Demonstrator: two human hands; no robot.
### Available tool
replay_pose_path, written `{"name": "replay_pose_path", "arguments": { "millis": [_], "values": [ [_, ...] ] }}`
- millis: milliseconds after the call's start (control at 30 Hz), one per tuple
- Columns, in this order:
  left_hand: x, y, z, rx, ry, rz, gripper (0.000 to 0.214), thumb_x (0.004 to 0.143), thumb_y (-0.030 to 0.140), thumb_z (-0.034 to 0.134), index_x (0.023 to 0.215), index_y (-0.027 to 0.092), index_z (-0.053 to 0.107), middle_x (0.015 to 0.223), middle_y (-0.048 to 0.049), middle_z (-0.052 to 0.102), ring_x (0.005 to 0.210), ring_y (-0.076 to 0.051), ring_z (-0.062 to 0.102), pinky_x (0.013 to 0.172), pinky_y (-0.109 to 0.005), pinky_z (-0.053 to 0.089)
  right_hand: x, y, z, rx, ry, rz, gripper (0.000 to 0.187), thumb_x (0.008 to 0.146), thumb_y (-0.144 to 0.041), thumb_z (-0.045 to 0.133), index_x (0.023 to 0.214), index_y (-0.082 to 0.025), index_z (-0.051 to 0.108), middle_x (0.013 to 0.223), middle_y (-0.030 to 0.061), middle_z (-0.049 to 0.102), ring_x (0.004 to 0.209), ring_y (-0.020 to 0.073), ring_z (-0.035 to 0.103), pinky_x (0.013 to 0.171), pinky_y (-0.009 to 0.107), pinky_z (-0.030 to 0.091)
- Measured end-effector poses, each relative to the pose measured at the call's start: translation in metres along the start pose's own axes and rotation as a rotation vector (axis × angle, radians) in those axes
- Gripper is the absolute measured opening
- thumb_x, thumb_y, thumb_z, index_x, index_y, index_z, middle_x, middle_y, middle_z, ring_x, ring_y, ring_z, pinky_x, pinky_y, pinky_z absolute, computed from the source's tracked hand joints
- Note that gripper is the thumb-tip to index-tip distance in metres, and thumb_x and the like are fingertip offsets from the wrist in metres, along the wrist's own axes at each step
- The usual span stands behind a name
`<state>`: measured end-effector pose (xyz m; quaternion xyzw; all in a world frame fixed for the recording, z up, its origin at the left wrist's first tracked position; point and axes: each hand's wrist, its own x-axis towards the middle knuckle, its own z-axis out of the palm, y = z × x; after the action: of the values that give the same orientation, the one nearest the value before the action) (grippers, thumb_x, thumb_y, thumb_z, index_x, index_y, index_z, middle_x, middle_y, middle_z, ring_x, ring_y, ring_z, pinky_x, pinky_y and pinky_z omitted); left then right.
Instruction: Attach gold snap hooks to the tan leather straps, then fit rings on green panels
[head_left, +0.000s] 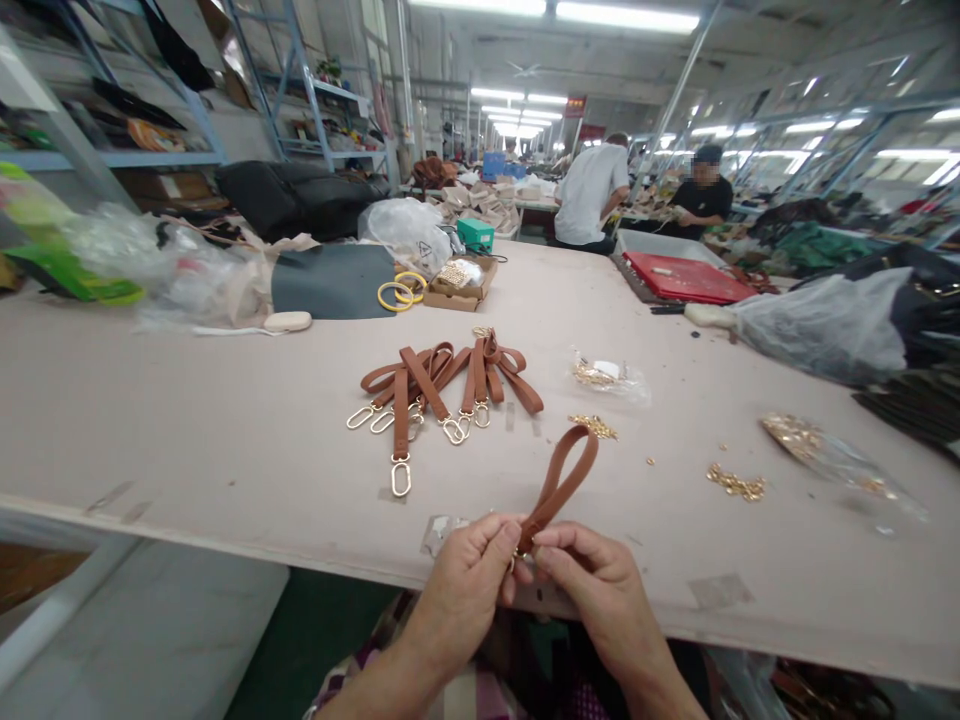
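Note:
My left hand and my right hand meet at the table's front edge, both closed on the lower end of a brown leather wrist strap. The strap's loop stands up above my fingers. A bit of gold metal shows between my fingertips, its shape mostly hidden. Ahead to the left lies a pile of similar brown straps with gold clasps. Small gold fittings lie just beyond the held loop. More gold pieces are heaped to the right.
Plastic bags of gold hardware rest on the table. Farther back are a cardboard box, yellow rings, a grey sheet and a red tray. Two people work in the background.

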<state>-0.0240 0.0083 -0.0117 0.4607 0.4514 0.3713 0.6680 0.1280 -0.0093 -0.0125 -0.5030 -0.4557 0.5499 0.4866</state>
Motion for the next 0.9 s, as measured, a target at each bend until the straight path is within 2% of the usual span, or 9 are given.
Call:
{"name": "replay_pose_path", "arguments": {
  "millis": [167,367,567,700,833,900],
  "values": [
    [0.0,-0.003,0.001,0.044,-0.033,0.021,0.041,0.092,0.049,0.048,0.103,0.014,0.068,0.065,0.0019,0.059,0.052,-0.007,0.046,0.053,-0.02,0.036,-0.004,0.007,0.0,0.073,0.016,0.011,0.022,0.076,-0.04,0.073,0.075,-0.018,0.069,0.065,0.0003,0.069,0.064,0.0138,0.062,0.065,0.024,0.049],
    [-0.002,-0.001,0.006,0.162,-0.028,0.075,0.04,0.094,0.046,0.044,0.106,0.016,0.067,0.066,0.0019,0.057,0.053,-0.009,0.048,0.054,-0.021,0.039,-0.004,0.014,-0.002,0.036,0.073,-0.015,0.024,0.075,-0.04,0.074,0.075,-0.017,0.068,0.066,-0.0001,0.066,0.063,0.0122,0.058,0.063,0.022,0.046],
    [-0.007,-0.001,0.003,0.369,-0.043,0.201,0.037,0.093,0.045,0.045,0.107,0.021,0.069,0.075,0.0,0.056,0.06,-0.013,0.052,0.058,-0.023,0.043,-0.011,0.012,0.004,0.202,0.04,-0.039,0.028,0.077,-0.038,0.073,0.074,-0.019,0.053,0.069,-0.0008,0.067,0.062,0.0125,0.061,0.06,0.023,0.048],
    [-0.004,-0.013,0.003,0.325,-0.038,0.232,0.036,0.088,0.049,0.052,0.103,0.023,0.071,0.076,-0.0001,0.059,0.055,-0.012,0.052,0.055,-0.023,0.046,-0.014,0.014,0.002,0.261,0.052,-0.048,0.032,0.077,-0.038,0.074,0.075,-0.02,0.048,0.07,-0.0014,0.066,0.061,0.0125,0.063,0.062,0.026,0.051],
    [-0.002,-0.016,0.015,0.166,0.022,0.131,0.039,0.08,0.055,0.061,0.096,0.021,0.073,0.066,0.0013,0.061,0.052,-0.011,0.051,0.056,-0.022,0.045,-0.02,0.013,0.0,0.188,0.079,-0.069,0.028,0.08,-0.036,0.069,0.078,-0.021,0.045,0.068,-0.0013,0.065,0.06,0.0144,0.064,0.059,0.027,0.051],
    [0.003,-0.013,0.022,0.036,-0.039,0.011,0.045,0.075,0.058,0.066,0.098,0.019,0.071,0.06,0.0014,0.06,0.052,-0.011,0.051,0.054,-0.02,0.043,-0.021,0.008,-0.004,0.078,0.124,-0.068,0.023,0.082,-0.034,0.065,0.078,-0.021,0.047,0.064,-0.0023,0.063,0.058,0.0142,0.062,0.057,0.025,0.049]
  ]
}}
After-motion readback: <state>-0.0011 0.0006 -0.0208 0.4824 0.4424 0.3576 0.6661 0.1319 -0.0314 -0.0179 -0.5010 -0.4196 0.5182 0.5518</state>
